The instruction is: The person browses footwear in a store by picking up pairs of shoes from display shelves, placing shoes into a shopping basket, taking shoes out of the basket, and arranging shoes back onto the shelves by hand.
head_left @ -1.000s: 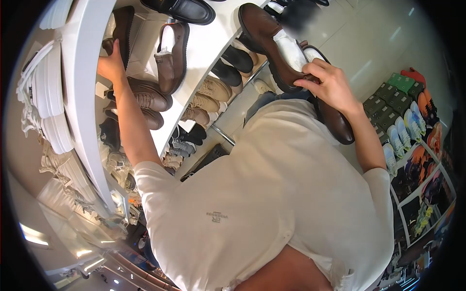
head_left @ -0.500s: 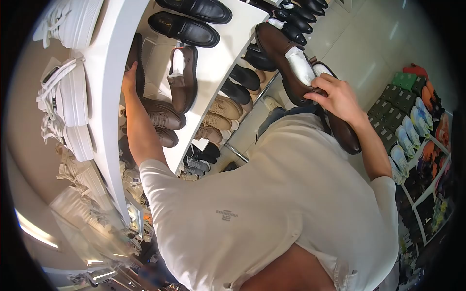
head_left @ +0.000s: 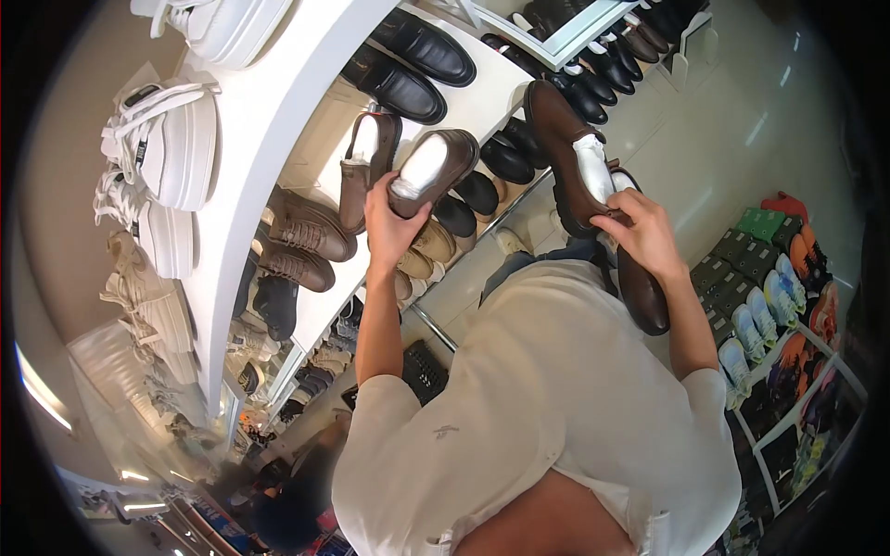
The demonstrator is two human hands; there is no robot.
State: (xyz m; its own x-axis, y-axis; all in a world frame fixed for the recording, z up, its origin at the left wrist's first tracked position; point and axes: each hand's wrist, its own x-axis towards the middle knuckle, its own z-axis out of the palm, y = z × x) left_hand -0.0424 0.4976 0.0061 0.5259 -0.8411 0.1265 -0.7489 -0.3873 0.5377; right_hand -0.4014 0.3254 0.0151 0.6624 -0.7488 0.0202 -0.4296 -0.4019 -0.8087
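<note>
My left hand (head_left: 394, 222) grips a brown shoe (head_left: 461, 159) with white stuffing, held out from the white shelf (head_left: 348, 287). Just behind it, another brown shoe (head_left: 353, 193) rests on that shelf. My right hand (head_left: 642, 232) pinches the edges of a pair of dark brown shoes over the floor. One of the pair (head_left: 561, 130) points upward in view with white stuffing inside; the other (head_left: 642, 289) hangs partly behind my wrist.
Black loafers (head_left: 422, 51) and brown lace-up shoes (head_left: 311, 227) stand on the shelf. White sneakers (head_left: 171, 139) fill the shelf at the left. Stacked dark boxes (head_left: 728, 273) and colourful shoes (head_left: 783, 292) are at the right. Lower shelves hold more shoes.
My left hand has come out from the back of the shelf toward the right, now with a brown shoe. My right hand still holds its pair. The view has shifted.
</note>
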